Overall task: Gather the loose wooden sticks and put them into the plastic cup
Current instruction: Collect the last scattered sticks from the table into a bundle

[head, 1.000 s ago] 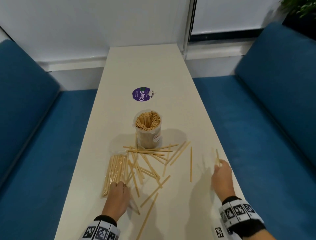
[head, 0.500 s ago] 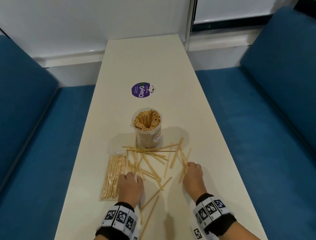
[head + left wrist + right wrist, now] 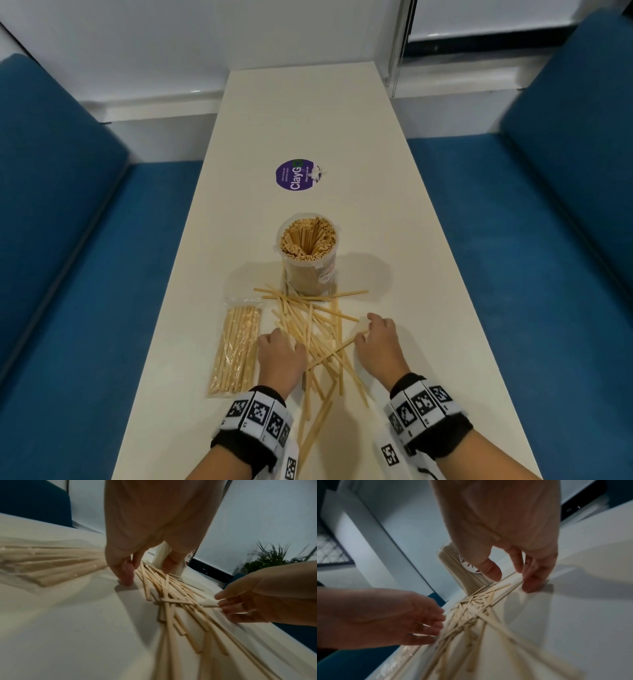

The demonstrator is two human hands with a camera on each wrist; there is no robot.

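Note:
A clear plastic cup (image 3: pixel 310 263), packed with upright wooden sticks, stands mid-table. Just in front of it lies a criss-crossed pile of loose sticks (image 3: pixel 318 337), with a few trailing toward the near edge. My left hand (image 3: pixel 279 356) is at the pile's left side, fingertips down on the table (image 3: pixel 126 577). My right hand (image 3: pixel 376 342) is at the pile's right side, its relaxed fingers touching stick ends (image 3: pixel 529 582). Neither hand grips anything. The pile (image 3: pixel 171 599) lies between both hands. The cup (image 3: pixel 452 563) rises behind my right thumb.
A sealed clear packet of sticks (image 3: pixel 236 353) lies left of my left hand. A round purple sticker (image 3: pixel 296 174) sits beyond the cup. The narrow white table (image 3: pixel 428 274) runs between two blue benches (image 3: pixel 85 274); a wall closes the far end.
My right hand came in from the table's right edge to the pile. Both hands have drawn closer together, and the scattered sticks now lie in a tighter heap between them.

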